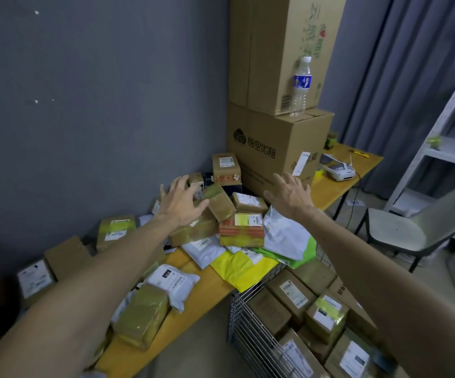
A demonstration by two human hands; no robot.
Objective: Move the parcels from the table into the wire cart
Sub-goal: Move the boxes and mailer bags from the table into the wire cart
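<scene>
Both hands were held with fingers spread, nothing gripped: the left hand (181, 203) just beside a tilted brown parcel (221, 205), the right hand (291, 196) above the worktop (207, 279). Other boxes (293, 294) were stacked in the wire cart (248, 331).

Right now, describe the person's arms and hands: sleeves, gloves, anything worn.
No sleeve shows on the left arm or right arm; both are bare to the picture's edge. The left hand and right hand wear no gloves, and no watch, band or ring is visible.
</scene>
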